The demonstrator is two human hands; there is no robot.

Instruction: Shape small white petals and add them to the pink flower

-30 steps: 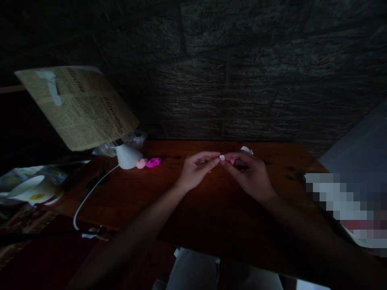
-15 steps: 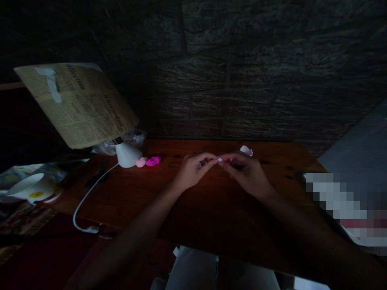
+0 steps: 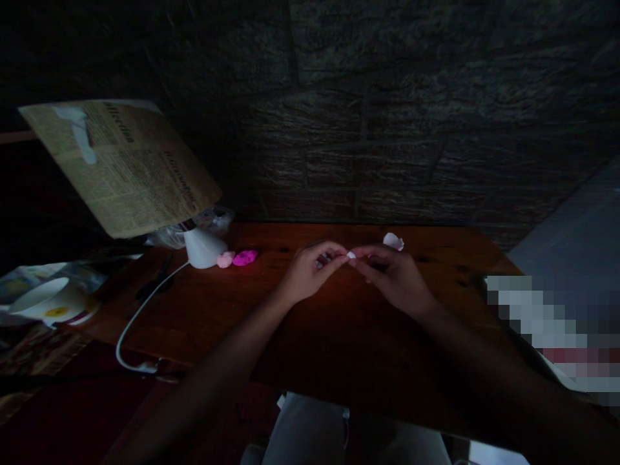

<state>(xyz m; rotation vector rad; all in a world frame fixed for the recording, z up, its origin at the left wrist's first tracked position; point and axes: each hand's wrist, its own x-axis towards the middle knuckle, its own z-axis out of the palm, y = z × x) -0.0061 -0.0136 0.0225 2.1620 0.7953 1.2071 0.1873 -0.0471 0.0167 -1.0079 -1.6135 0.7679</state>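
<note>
- Holding a small white bit (image 3: pixel 351 256) just right of the frame's centre, between the fingertips of the left hand (image 3: pixel 312 270) and the right hand (image 3: pixel 400 278), seemingly clear of the desk (image 3: pixel 290 336).
- Showing a small, peaked face of that bit now, against a broader, rounder one a second ago and a flatter one half a second ago. Probably being turned or pressed between the fingertips, therefore; too small and dim to tell which.
- Pinching narrowly with the left hand, by thumb and forefinger; glimpsing something pale inside the curl of its other fingers, too dark to name.
- Pinching just as narrowly with the right hand, from the other side. Plain beside those fingers a second ago, a spot of pink; now too faint to make out.
- Judging by this, still mid-handling, with nothing released or set down yet.
- Just beyond the right hand, a curved pale scrap (image 3: pixel 393 241), untouched and unchanged on the desk.
- At centre left, a pink lump (image 3: pixel 225 259) and a magenta lump (image 3: pixel 245 258), touching or nearly so, just beside the lamp (image 3: pixel 202 250); likewise unmoved.
- Farther out, clear plastic (image 3: pixel 217 221) behind the lamp, a cord (image 3: pixel 126 336) looping toward the lower left, and a white cup (image 3: pixel 46 300) near the left edge.
- Across the top, a dark wall (image 3: pixel 339 116); overall, only a slight drift of view.
</note>
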